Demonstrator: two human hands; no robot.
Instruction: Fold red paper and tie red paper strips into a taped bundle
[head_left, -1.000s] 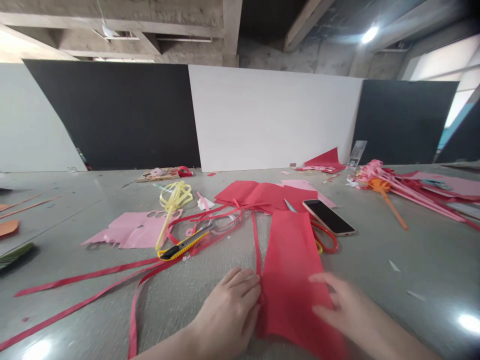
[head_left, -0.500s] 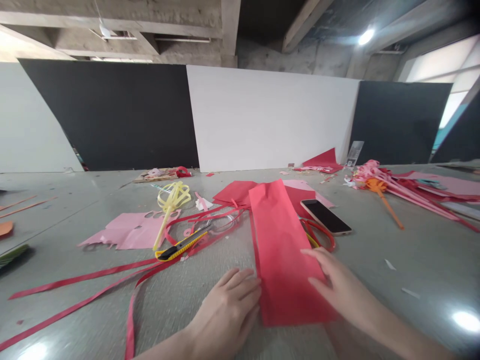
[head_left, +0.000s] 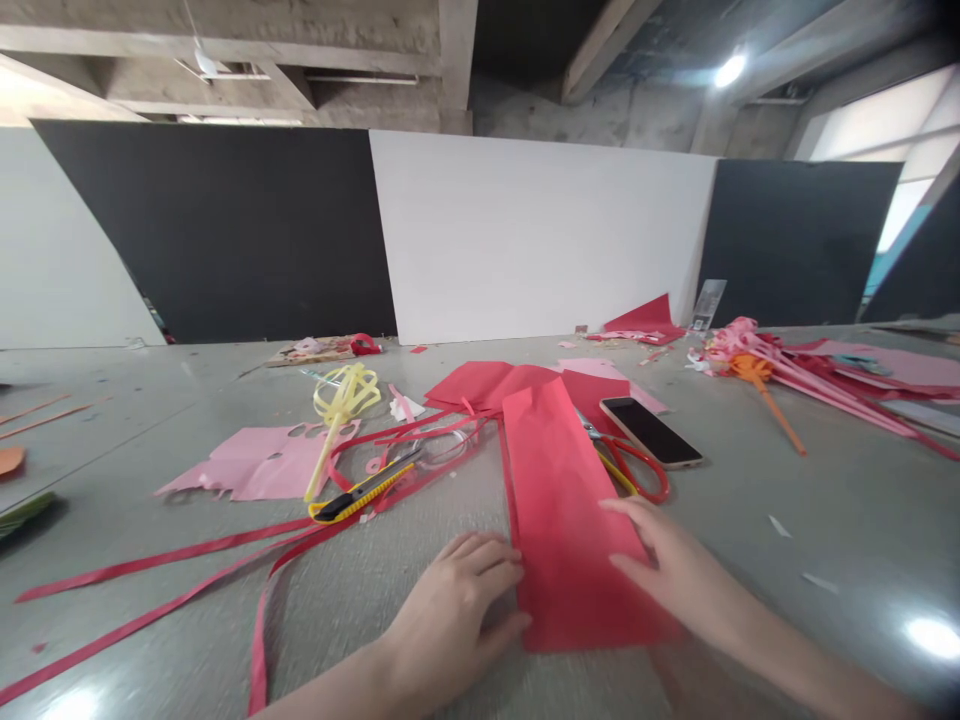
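A long red paper strip (head_left: 559, 500) lies on the grey table (head_left: 825, 470), running away from me. My left hand (head_left: 457, 610) rests flat at the strip's near left edge, fingers stretched out and touching the paper. My right hand (head_left: 675, 565) lies flat on the strip's right side, fingers extended, pressing it down. Red-handled scissors (head_left: 634, 470) lie just right of the strip, and a phone (head_left: 649, 432) lies beyond them.
A yellow utility knife (head_left: 364, 490) sits among long red paper ribbons (head_left: 187, 560) at left. Pink cut paper (head_left: 255, 460), a yellow paper ornament on a stick (head_left: 341, 400), more red sheets (head_left: 487, 385) and a heap of pink and orange paper pieces (head_left: 787, 375) lie around. Black and white boards stand behind.
The red strip slid away from me and then settled flat. My right hand moved forward with it. My left hand stayed at the strip's left edge.
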